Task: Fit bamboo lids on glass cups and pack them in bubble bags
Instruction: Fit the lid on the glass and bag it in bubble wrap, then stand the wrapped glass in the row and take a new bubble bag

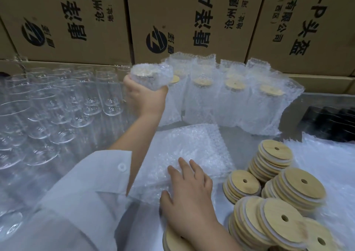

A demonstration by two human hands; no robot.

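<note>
My left hand (145,97) grips a lidded glass cup wrapped in a bubble bag (151,74) and holds it up at the left end of a row of packed cups (226,101), each in its own bubble bag with a bamboo lid showing. My right hand (189,189) rests with straight fingers on a flat stack of bubble bags (192,147) in the middle of the table. Stacks of bamboo lids (276,191) with straw holes lie to the right of that hand. Several bare glass cups (57,106) stand at the left.
Large printed cardboard boxes (192,20) wall off the back. A black tray (330,124) lies at the right edge. More bubble wrap (330,170) spreads at the right behind the lids. One more lid (176,241) peeks out under my right wrist.
</note>
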